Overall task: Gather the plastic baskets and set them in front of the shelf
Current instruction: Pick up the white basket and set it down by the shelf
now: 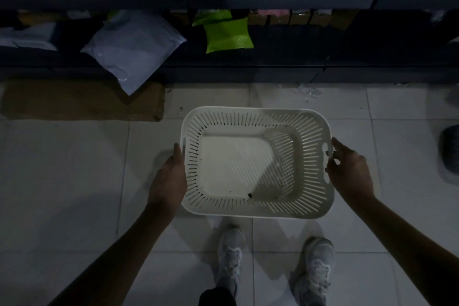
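Item: white rectangular slotted plastic basket, empty, above the tiled floor before the dark shelf. Likely light, stiff, smooth; best held at the end handle slots. Left hand clasps the left rim; right hand grips the right handle (contact with the floor unclear).
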